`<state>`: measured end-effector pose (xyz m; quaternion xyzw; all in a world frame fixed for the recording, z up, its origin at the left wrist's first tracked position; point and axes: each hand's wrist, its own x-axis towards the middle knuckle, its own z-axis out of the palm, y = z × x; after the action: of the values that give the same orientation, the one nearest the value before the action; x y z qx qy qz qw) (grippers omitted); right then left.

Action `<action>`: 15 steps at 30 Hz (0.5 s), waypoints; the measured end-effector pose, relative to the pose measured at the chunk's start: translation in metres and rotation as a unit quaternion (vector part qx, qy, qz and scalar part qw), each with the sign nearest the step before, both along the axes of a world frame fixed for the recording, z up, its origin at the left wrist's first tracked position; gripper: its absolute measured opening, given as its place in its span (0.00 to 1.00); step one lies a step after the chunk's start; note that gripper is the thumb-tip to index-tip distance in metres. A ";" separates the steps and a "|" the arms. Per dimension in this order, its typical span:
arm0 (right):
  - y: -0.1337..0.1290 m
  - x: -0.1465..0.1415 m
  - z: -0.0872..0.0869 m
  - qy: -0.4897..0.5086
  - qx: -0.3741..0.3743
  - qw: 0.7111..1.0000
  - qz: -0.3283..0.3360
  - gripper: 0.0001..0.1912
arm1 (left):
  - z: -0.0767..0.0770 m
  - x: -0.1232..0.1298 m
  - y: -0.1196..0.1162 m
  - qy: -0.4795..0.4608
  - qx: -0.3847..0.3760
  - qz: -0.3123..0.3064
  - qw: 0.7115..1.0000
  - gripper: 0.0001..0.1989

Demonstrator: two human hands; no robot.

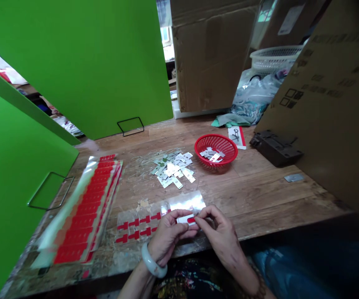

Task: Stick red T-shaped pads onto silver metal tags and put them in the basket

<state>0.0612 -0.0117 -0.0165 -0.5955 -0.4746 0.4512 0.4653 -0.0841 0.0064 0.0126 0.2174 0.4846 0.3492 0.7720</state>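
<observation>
A small white-silver plate (pixel 182 219) is gripped between the thumb and fingers of my left hand (pixel 168 234). A red sticker (pixel 191 220) lies at its right end, pinched at the edge by the thumb and forefinger of my right hand (pixel 218 228). Under and left of my hands is a clear sheet (pixel 123 216) with two rows of red stickers. Beyond it spreads a loose pile of silver plates (pixel 173 168). To the right of that pile, a red basket (pixel 216 143) holds several plates.
Stacked red sticker sheets (pixel 82 207) cover the table's left part. Green panels (pixel 82 62) with wire stands, a cardboard box (pixel 210 58) and a larger carton (pixel 332 104) surround the wooden table. A dark metal device (pixel 276 148) and a lone plate (pixel 293 177) lie at right.
</observation>
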 end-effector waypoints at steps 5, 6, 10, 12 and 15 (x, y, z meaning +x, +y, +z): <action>0.000 -0.001 0.000 0.002 -0.002 1.000 -0.001 0.08 | 0.000 0.000 0.000 0.002 -0.003 0.002 1.000 0.16; 0.000 -0.001 0.001 0.002 -0.004 1.000 -0.001 0.08 | 0.000 0.000 0.000 0.003 -0.003 0.001 1.000 0.16; 0.000 -0.001 0.003 -0.001 -0.004 1.000 0.000 0.07 | 0.000 -0.001 0.000 0.008 -0.001 -0.005 1.000 0.16; 0.000 -0.001 0.003 -0.005 -0.002 1.000 -0.001 0.07 | -0.001 -0.001 0.000 0.008 0.001 -0.007 1.000 0.16; 0.000 -0.002 0.004 -0.006 -0.002 1.000 0.000 0.07 | -0.001 -0.001 0.000 0.008 0.002 -0.009 1.000 0.15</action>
<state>0.0593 -0.0118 -0.0125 -0.5991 -0.4761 0.4489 0.4613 -0.0855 0.0064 0.0115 0.2263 0.4880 0.3410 0.7709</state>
